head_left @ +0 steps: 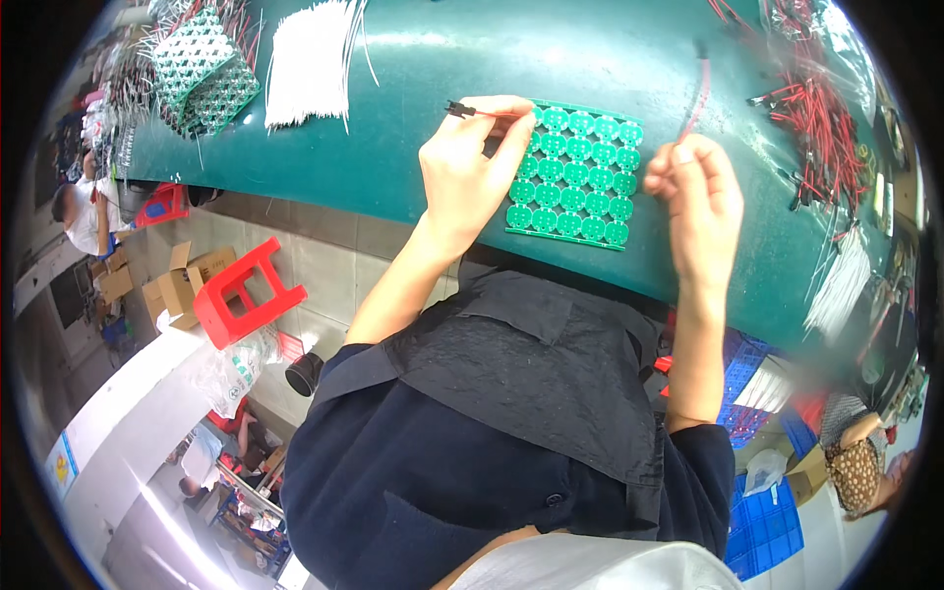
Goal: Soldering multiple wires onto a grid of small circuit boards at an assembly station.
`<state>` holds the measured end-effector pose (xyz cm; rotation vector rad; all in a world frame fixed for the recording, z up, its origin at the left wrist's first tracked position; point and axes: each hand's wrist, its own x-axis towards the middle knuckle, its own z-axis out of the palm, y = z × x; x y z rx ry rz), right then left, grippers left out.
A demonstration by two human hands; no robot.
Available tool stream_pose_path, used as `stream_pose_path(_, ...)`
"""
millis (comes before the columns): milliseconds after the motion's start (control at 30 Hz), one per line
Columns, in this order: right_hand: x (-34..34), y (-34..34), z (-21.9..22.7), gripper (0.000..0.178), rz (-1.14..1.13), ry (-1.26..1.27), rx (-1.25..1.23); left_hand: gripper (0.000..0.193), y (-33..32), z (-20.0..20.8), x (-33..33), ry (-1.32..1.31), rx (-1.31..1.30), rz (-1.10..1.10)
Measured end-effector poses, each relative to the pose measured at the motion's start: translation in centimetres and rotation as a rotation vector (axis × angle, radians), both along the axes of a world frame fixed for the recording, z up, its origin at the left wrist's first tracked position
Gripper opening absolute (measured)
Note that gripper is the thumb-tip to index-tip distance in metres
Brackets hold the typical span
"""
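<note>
A green panel of small round circuit boards (575, 175) lies flat on the green table, between my two hands. At its upper left corner my left hand (472, 162) pinches a short red wire lead with a black connector (459, 109), the connector sticking out to the left over the knuckles. On the panel's right side, my right hand (700, 192) is closed on another red wire lead (700, 98), which rises away from the fingers and looks blurred at its far end. The fingertips of my left hand overlap the panel's corner.
Stacked green circuit panels (202, 74) and a sheaf of white wires (313, 64) lie at the table's far left. A heap of red and black leads (821, 128) and more white wires (841, 280) lie on the right. A red stool (246, 295) stands on the floor to the left.
</note>
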<state>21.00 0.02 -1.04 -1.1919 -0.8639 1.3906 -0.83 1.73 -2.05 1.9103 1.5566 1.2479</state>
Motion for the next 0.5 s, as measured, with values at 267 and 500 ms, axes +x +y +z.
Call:
stream_pose_path(267,-1.8,-2.0,0.0,0.008,0.017,-0.009,-0.002,0.013,0.0,-0.2,-0.1,0.097,0.013,0.002)
stream_pose_path(500,-2.0,-2.4,-0.2,0.007,0.042,-0.002,-0.005,0.015,0.2,0.1,-0.1,0.034,-0.019,-0.024)
